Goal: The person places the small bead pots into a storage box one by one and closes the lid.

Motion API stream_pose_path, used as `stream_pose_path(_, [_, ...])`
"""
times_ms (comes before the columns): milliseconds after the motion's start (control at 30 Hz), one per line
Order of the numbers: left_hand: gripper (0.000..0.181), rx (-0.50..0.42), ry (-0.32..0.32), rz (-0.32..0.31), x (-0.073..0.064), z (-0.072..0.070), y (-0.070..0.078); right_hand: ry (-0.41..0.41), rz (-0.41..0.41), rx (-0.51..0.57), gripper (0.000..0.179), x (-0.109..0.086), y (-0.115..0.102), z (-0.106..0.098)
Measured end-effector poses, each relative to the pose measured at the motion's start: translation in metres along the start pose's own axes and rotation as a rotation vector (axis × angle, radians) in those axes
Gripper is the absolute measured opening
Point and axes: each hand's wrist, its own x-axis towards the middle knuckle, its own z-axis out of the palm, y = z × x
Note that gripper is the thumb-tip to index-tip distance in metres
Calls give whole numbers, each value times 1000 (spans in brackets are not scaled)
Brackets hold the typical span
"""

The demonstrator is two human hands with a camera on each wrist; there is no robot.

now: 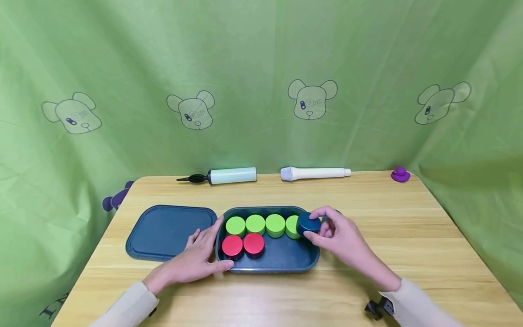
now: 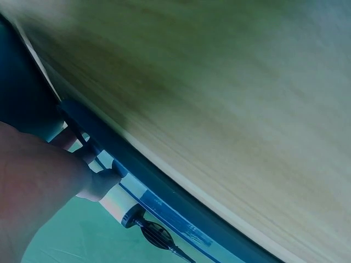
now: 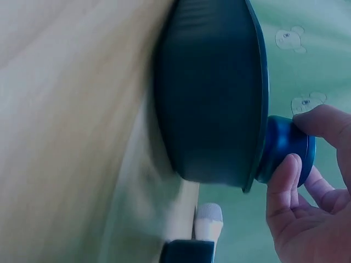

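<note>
Right hand (image 1: 337, 234) on the job here, thumb and fingertips pinching a round blue jar (image 1: 308, 222) up at the far right corner of the dark blue box (image 1: 282, 254). From the head view the jar partly covers the nearest of four green jars (image 1: 255, 223) lined up to that hand's left; the right wrist view has it right at the rim, base hidden behind the wall, so I can't tell whether it has touched down inside. Over at the opposite end, the left hand (image 1: 198, 259) is spread wide, thumb at the near rim and fingers along the end, apparently steadying the box. Just beside that thumb sit two red-topped jars (image 1: 232, 245), with bare box floor running from them toward the right hand. This looks like the loading step, one jar at a time, and the move called for now seems to be a level lowering inside the wall, past that last green jar without a knock, then a gentle release while the left hand keeps the box from sliding. The flat blue lid (image 1: 167, 231) lies left of the left hand, not on the box, and well beyond both hands rest a hand pump (image 1: 233, 176) and a white microphone (image 1: 318, 173).
</note>
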Motion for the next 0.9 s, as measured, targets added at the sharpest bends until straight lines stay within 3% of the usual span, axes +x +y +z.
stream_pose_path(900, [116,0,10,22,1,-1,1,-216,-69,-236,33,10,-26,46])
